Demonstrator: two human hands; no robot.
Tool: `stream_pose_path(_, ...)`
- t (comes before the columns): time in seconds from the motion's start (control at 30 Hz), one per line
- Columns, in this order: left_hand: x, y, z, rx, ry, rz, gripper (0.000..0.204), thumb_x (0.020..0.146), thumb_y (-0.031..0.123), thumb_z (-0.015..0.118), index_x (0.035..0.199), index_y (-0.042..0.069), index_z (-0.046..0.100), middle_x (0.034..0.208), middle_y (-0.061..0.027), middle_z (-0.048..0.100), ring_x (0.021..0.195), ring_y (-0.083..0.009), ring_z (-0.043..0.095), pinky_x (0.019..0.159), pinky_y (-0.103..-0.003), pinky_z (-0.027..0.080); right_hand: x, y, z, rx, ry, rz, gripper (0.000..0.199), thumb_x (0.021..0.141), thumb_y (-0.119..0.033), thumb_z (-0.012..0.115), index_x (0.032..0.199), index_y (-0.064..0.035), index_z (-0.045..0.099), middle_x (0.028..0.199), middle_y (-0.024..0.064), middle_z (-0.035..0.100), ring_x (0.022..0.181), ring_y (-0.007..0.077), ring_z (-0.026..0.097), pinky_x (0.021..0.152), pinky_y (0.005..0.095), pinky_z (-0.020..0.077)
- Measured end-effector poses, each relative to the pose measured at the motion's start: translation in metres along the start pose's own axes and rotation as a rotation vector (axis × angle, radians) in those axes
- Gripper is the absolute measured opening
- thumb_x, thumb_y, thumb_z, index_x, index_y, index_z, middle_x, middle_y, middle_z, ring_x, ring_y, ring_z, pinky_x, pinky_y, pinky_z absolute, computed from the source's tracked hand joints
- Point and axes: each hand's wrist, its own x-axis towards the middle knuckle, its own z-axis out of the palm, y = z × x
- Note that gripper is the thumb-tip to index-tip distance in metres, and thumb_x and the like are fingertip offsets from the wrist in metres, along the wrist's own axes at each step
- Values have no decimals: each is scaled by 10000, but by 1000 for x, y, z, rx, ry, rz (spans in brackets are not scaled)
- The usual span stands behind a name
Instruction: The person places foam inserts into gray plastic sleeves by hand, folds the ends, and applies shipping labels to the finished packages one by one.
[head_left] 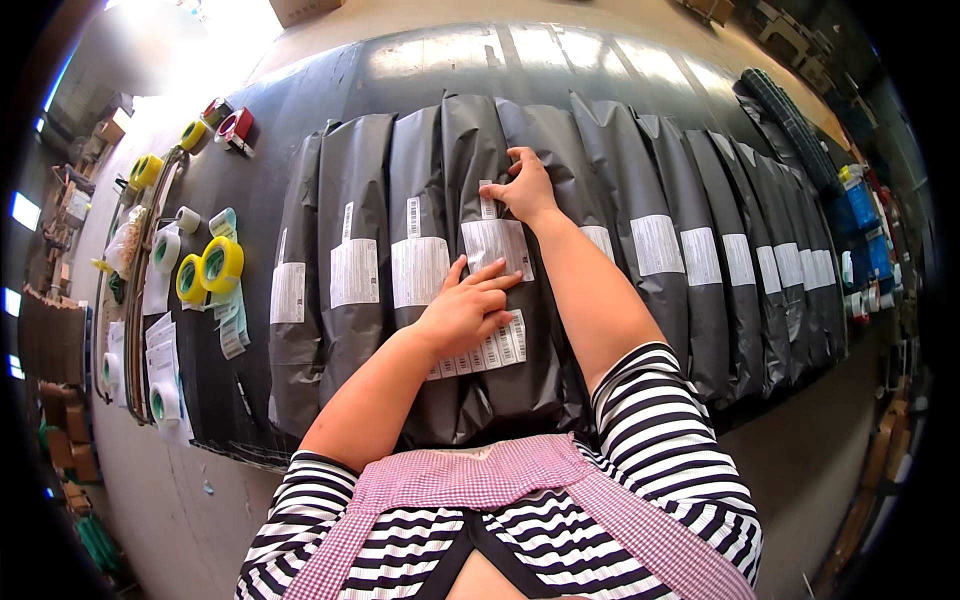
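Grey plastic mailing bags stand packed side by side in a row, each with a white printed label. On the middle bag, my right hand has its fingers apart, its thumb on the top of a narrow barcode sticker. Just below that sticker is the bag's white shipping label. My left hand lies over the label's lower part with fingers stretched out. Beneath it, partly covered by the hand, a sheet of barcode stickers rests on the bag. Similar narrow stickers show on the bags to the left.
Yellow tape rolls, a red tape dispenser, label strips and a pen lie on the dark table at left. A dark checked roll and blue boxes are at far right.
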Motion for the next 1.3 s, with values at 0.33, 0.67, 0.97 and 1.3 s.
stream_pose_path(0.33,-2,-3,1,-6,-2,-18,234,972,230,596,1087,58,707,1554,-14,477,1535,-248,246,1246,-565,53,-18,0,4,110,-237,299,927,660,-328,925,1422,-22,494,1388,206,546,1278,351,553,1075,407,459)
stream_pose_path(0.67,-4,-8,7,-198,164,-50,161,961,213,650,900,63,653,1411,-40,621,1436,-279,424,1200,-513,228,-88,-52,-77,510,-152,197,635,847,-136,793,1393,20,509,1204,143,649,1075,183,630,927,307,521)
stream_pose_path(0.97,3,91,12,-399,561,-54,243,859,251,778,838,38,663,980,-83,719,900,-279,659,824,-385,497,-205,-72,-184,624,-424,253,261,815,-54,778,1047,-2,673,914,85,730,834,144,694,771,288,551)
stream_pose_path(1.3,31,111,25,-476,411,-153,227,833,217,784,939,33,703,859,-133,712,798,-313,680,723,-384,515,-227,-67,-206,385,-148,279,223,841,-26,728,1051,-3,657,789,116,721,738,162,686,711,298,528)
